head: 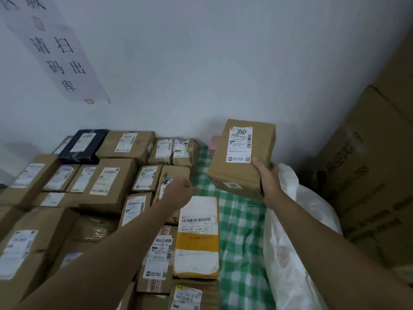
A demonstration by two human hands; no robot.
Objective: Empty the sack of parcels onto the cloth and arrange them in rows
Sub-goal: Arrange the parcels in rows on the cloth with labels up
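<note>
Head view: right fingers [257, 163] grip parcel [242, 157].

The held box's label [240, 144] reads "2097"; the wall sign [59, 61] reads "请扫码出库".

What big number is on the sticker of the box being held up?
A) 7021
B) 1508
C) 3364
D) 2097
D: the white sticker on the brown box, held up in the right hand, reads 2097 in bold print at its top.
</note>
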